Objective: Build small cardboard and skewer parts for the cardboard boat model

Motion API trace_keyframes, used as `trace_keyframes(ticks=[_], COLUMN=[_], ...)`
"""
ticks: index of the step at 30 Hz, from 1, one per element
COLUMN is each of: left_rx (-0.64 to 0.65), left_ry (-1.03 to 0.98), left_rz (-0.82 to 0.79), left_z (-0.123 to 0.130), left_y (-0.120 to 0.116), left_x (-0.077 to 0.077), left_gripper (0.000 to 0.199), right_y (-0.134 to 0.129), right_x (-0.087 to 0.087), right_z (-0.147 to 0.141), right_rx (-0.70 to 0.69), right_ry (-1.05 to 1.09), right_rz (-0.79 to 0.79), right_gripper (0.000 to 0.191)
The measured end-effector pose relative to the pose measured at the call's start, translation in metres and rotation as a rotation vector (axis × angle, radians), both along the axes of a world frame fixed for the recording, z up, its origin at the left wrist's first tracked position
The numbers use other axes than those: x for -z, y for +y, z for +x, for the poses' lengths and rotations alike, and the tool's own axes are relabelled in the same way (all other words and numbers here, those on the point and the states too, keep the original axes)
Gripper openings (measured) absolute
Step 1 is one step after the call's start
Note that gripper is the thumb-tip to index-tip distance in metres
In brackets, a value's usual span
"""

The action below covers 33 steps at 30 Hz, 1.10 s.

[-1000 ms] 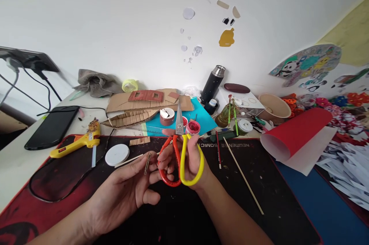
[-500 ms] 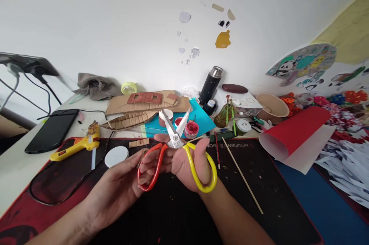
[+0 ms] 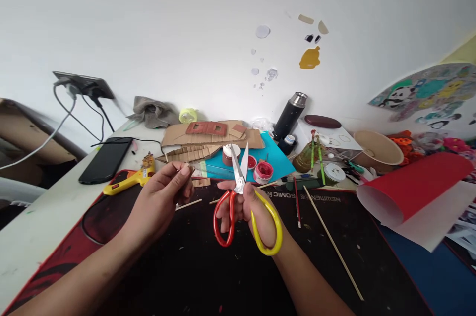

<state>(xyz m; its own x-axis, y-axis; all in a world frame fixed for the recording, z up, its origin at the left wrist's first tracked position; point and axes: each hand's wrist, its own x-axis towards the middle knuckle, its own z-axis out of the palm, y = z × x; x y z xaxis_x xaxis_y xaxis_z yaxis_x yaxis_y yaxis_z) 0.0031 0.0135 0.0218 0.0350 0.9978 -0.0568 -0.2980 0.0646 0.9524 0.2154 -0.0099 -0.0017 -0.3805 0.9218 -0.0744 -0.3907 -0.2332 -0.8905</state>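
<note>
My right hand (image 3: 256, 212) holds scissors (image 3: 240, 184) with one red and one yellow handle, blades partly open and pointing away from me. The thumb lies by the yellow loop, and fingers show behind the red loop. To its left, my left hand (image 3: 167, 189) is closed in a pinch, with a small brownish piece (image 3: 191, 168) at the fingertips, too small to name. A thin stick (image 3: 189, 204) lies just beyond the left fingers. Behind the blades stand a white-lidded jar (image 3: 231, 157) and an open jar of red paint (image 3: 263, 172).
A yellow glue gun (image 3: 128, 183) and a black phone (image 3: 106, 159) lie at left. Cardboard pieces (image 3: 178, 135) and a blue sheet (image 3: 278, 158) are at the back, near a black flask (image 3: 290, 115). A long stick (image 3: 334, 244) and rolled red paper (image 3: 427, 189) lie at right.
My left hand has moved away from the scissors and now pinches a small piece. The scissors' blades have closed somewhat. The camera view has turned left.
</note>
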Motion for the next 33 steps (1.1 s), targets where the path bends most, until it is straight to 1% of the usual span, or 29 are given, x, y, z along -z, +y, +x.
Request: trace_keyframes(ticks=[5, 9, 12, 17, 20, 23, 27, 33], left_rx=[-0.012, 0.047, 0.085, 0.116, 0.119, 0.133, 0.179, 0.211], left_ry=[-0.020, 0.029, 0.035, 0.034, 0.070, 0.132, 0.174, 0.138], left_rz=[0.036, 0.057, 0.075, 0.110, 0.157, 0.181, 0.186, 0.155], left_z=[-0.001, 0.003, 0.007, 0.016, 0.021, 0.025, 0.030, 0.035], left_y=[0.007, 0.008, 0.008, 0.016, 0.023, 0.027, 0.026, 0.027], left_x=[0.001, 0.006, 0.006, -0.006, -0.015, -0.019, -0.014, -0.007], left_gripper=[0.040, 0.039, 0.039, 0.040, 0.039, 0.041, 0.046, 0.049], right_y=[-0.011, -0.014, -0.012, -0.008, -0.007, -0.007, -0.006, -0.005], right_x=[-0.002, -0.001, 0.003, 0.008, 0.009, 0.010, 0.010, 0.007], right_z=[-0.014, -0.020, -0.019, -0.015, -0.014, -0.013, -0.012, -0.011], right_rx=[-0.014, 0.021, 0.052, 0.134, 0.159, 0.170, 0.185, 0.200], right_ry=[-0.195, -0.294, -0.328, -0.359, -0.372, -0.401, -0.442, -0.486], right_rz=[-0.010, 0.011, 0.038, 0.081, 0.095, 0.119, 0.154, 0.145], right_gripper=[0.075, 0.069, 0.065, 0.059, 0.056, 0.054, 0.053, 0.049])
